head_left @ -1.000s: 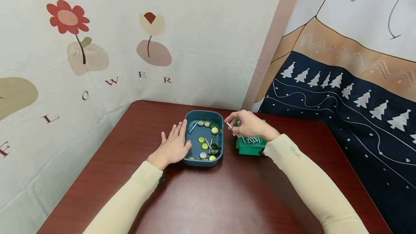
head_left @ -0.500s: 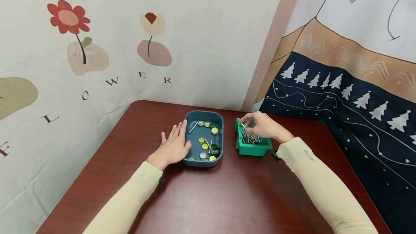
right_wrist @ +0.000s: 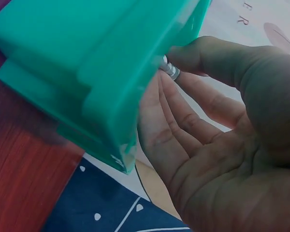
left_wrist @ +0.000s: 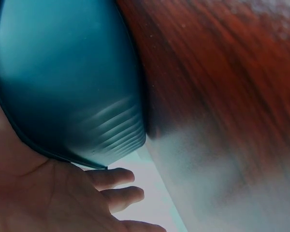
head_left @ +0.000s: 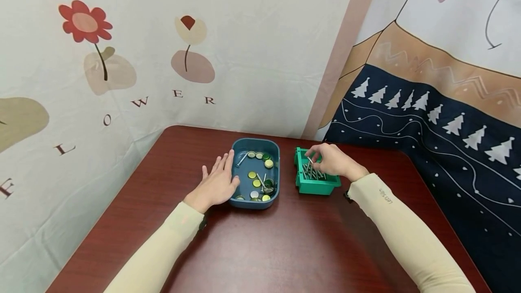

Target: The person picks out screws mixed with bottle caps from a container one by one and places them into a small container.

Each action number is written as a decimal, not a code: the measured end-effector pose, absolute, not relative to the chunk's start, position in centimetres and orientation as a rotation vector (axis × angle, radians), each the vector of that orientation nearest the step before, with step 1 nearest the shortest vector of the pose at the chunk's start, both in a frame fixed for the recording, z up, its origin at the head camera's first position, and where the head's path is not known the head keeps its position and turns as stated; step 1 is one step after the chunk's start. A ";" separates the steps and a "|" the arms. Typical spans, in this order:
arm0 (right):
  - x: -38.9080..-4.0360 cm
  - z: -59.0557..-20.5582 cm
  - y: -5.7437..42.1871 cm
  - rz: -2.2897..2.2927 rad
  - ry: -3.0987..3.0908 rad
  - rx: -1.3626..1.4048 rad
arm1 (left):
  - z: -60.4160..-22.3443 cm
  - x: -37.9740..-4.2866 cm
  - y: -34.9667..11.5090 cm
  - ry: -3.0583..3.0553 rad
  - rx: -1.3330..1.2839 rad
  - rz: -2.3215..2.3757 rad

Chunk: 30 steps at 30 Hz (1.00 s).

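My left hand (head_left: 215, 183) lies with straight fingers on the left rim of a blue rectangular tray (head_left: 244, 187). In the left wrist view, its palm meets the outside of that tray (left_wrist: 72, 63). Several bottle caps (head_left: 252, 175) and a few silver screws (head_left: 242, 159) lie inside it. Over the green bin (head_left: 314, 188) to the right, my right hand (head_left: 333, 162) pinches a silver screw (head_left: 310, 159) between thumb and fingers. The right wrist view shows the end of this screw (right_wrist: 171, 71) at the fingertips, partly hidden. More screws (head_left: 312, 174) are piled in the bin.
Tray and bin stand side by side, with a narrow gap, on a dark red wooden table (head_left: 260, 248). Behind the table hangs a pale printed cloth (head_left: 260, 58). A navy cloth with white trees (head_left: 407, 121) hangs at the right.
My right hand, with a screw in its fingers, has moved right from the gap beside the tray to over the green bin, then slightly lower. The left hand has stayed put.
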State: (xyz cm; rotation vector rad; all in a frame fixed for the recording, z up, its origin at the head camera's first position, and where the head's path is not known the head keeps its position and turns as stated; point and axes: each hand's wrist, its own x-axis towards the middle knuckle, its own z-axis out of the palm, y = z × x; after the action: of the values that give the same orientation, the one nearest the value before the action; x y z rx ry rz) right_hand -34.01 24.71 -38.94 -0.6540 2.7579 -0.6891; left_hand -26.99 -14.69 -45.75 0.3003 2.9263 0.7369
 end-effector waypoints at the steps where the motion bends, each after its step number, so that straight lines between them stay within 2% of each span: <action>1: -34.0 -39.0 24.7 -0.684 2.758 -0.651 | -45.8 -27.0 -14.7 2.926 0.300 0.737; 16: -34.1 -38.7 24.5 -0.598 2.836 -0.736 | -45.8 -27.0 -14.6 2.923 0.294 0.740; 30: -32.7 -37.6 22.0 -0.593 2.957 -0.796 | -45.8 -26.9 -14.7 2.924 0.291 0.740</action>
State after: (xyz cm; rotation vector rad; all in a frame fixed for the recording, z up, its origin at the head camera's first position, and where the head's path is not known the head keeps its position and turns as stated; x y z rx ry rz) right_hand -32.71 22.01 -37.60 -0.7964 2.9567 -0.5931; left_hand -26.94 -14.72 -45.83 0.2915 2.9237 0.7398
